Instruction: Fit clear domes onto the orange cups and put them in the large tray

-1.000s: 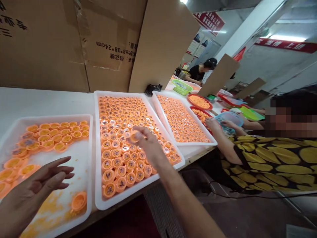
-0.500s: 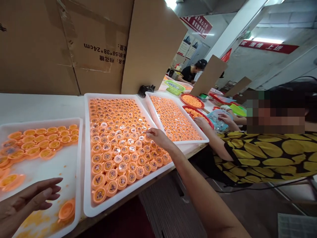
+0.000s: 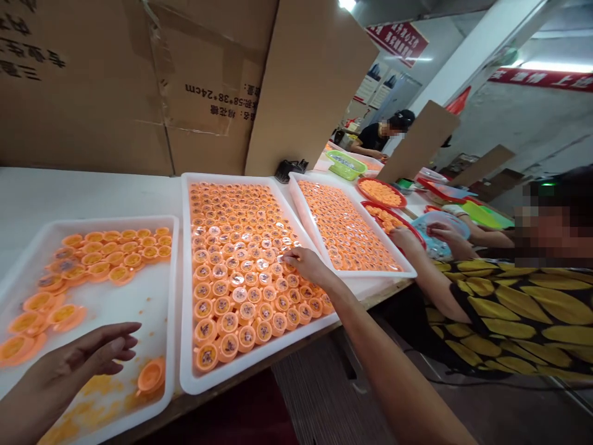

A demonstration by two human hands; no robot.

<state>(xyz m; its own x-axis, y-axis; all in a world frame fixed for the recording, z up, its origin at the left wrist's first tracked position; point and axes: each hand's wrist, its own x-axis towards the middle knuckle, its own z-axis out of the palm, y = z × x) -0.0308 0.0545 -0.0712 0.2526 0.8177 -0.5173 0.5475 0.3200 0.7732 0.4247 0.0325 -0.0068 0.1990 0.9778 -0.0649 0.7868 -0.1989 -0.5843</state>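
Observation:
Over the left white tray [image 3: 174, 296] hovers my left hand [image 3: 99, 355], its fingers stretched out and slightly apart with nothing in them. Beneath and behind it are small orange plastic cups [image 3: 99, 270] with yellow contents, and a single orange cup [image 3: 151, 375] lies near the front right corner. My right hand [image 3: 308, 266] reaches over the middle white tray [image 3: 188, 334], which is packed with orange cups topped by printed, shiny lids [image 3: 230, 322]. The thumb and index finger pinch together at the tops of these cups; what sits between them is too small to make out.
A third tray [image 3: 403, 274] of lidded cups adjoins on the right. Beyond it are red baskets [image 3: 380, 193] of orange pieces and a green basket [image 3: 346, 165]. A co-worker in a patterned top [image 3: 509, 309] works close at right; cardboard [image 3: 208, 80] walls the back.
The view has turned left, so everything sits further right. My right hand has shifted slightly left over the middle tray, still pinched. My left hand keeps nearly the same place above its tray.

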